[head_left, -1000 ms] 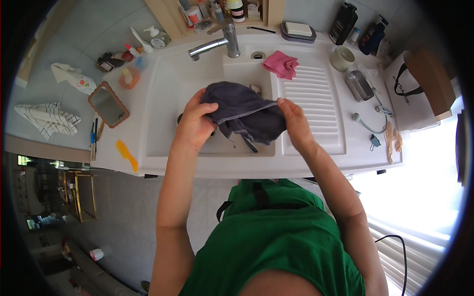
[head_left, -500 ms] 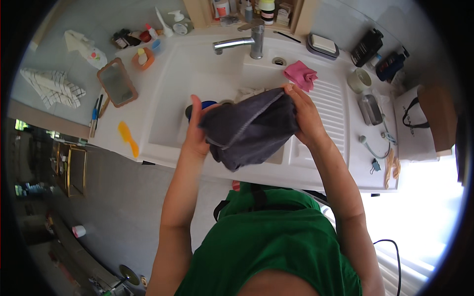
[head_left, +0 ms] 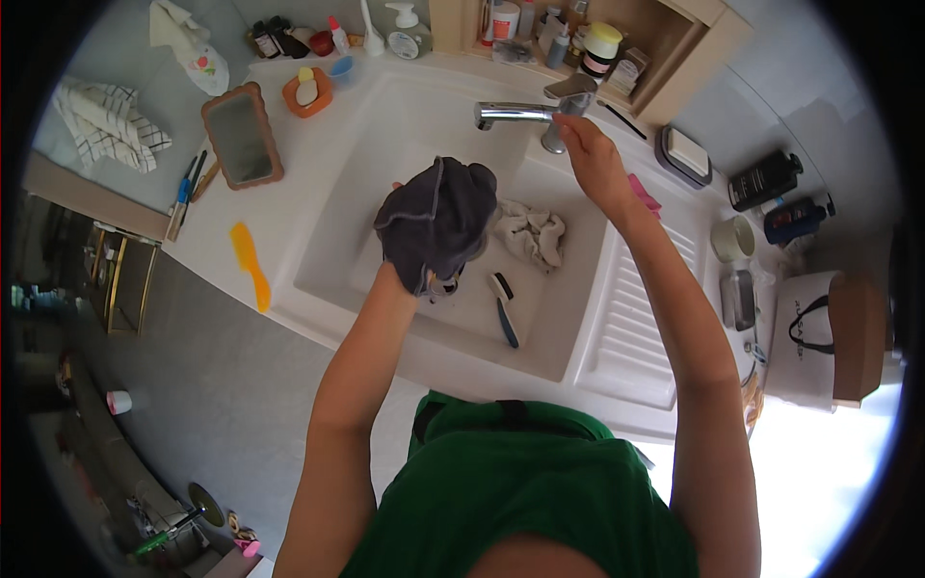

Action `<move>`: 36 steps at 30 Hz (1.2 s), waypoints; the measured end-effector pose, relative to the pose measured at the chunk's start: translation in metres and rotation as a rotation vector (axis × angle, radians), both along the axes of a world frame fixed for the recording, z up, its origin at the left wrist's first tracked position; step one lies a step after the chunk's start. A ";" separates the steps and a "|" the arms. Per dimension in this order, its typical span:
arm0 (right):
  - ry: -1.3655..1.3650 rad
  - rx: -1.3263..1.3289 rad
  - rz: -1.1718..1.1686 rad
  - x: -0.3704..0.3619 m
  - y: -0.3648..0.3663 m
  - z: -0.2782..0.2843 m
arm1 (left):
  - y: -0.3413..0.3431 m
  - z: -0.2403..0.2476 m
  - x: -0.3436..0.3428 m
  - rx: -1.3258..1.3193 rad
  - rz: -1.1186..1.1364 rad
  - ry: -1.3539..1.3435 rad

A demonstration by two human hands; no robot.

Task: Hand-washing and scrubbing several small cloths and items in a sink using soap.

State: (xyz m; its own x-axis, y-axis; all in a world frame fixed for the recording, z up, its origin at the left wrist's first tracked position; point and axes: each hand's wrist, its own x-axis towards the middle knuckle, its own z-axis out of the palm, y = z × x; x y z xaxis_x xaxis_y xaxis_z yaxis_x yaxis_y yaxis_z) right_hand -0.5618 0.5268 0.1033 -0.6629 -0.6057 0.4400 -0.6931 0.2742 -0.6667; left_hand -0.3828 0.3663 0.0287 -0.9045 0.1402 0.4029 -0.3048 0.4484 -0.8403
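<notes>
One bundle [head_left: 532, 234] (probably fabric) and a brush [head_left: 506, 318] lie near the dark cloth [head_left: 438, 217].

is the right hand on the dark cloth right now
No, the right hand is up at the faucet, apart from the dark cloth over the sink basin.

a home washroom, by its ribbed sink [head_left: 467, 323], faucet [head_left: 515, 113], mirror [head_left: 243, 138], soap dish [head_left: 672, 167]
</notes>
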 end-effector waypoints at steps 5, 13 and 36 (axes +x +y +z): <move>0.219 0.241 -0.091 -0.054 -0.015 -0.016 | -0.011 -0.002 -0.039 0.435 -0.170 -0.044; -0.224 -0.085 -0.120 -0.055 -0.018 -0.004 | -0.031 -0.120 -0.109 2.254 -0.428 0.071; -1.684 -0.680 0.385 -0.009 -0.122 -0.133 | -0.083 -0.094 -0.083 3.040 0.442 0.769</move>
